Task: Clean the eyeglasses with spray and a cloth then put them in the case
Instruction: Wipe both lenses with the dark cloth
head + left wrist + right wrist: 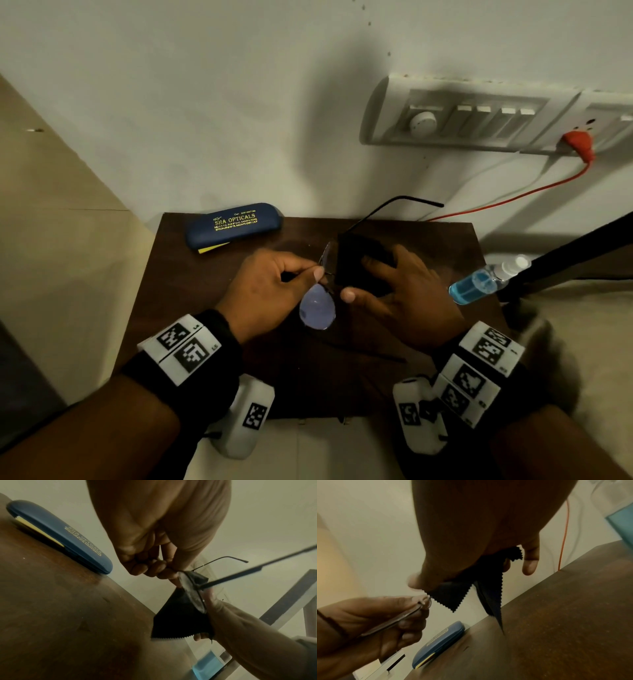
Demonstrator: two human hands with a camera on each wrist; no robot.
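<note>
My left hand [274, 284] pinches the thin-framed eyeglasses [317, 307] at the bridge, above the brown table [191, 308]. One bluish lens hangs toward me; the other lens is wrapped in the black cloth [359, 263]. My right hand [400, 291] grips that cloth around the lens, thumb in front and fingers behind. One temple arm [404, 200] sticks up toward the wall. In the left wrist view the eyeglasses [193, 592] and the cloth [180, 618] show edge-on. The cloth [453, 596] with its zigzag edge hangs below my right palm. The blue case [234, 222] lies closed at the table's back left.
A spray bottle [486, 279] with blue liquid lies at the table's right edge. A yellow slip [212, 247] pokes out of the case. A switch panel [479, 116] with a red plug and cable [579, 142] is on the wall. A dark bar [565, 257] crosses at right.
</note>
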